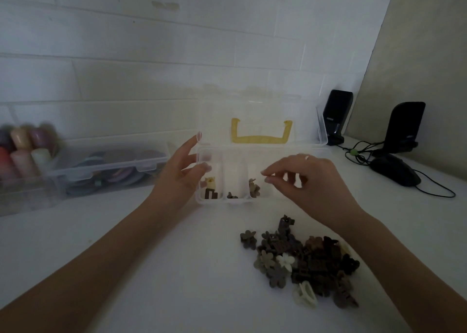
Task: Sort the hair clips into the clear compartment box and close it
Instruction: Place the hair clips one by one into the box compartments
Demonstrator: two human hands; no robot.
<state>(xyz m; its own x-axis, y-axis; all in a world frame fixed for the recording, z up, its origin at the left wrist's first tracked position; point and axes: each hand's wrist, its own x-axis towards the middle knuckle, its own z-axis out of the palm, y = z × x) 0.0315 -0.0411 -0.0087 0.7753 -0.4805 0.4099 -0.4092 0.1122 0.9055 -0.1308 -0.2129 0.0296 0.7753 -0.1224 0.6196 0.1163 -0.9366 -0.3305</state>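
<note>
Head view shows my left hand (182,171) steadying the clear compartment box (260,198), right hand (308,178) relaxed and empty above it, while the hair clips (303,262) heaped on the tabletop (177,269) look light, stiff, best pinched across their bodies.

clear box (262,196) with a yellow handle (261,133) on its lid. clips (300,259) in the heap run dark brown and grey, a white flower one (285,260) and a cream one (305,294) among them. white table (192,269), black speakers (337,116), black mouse (395,169), pastel rolls (24,148).
</note>
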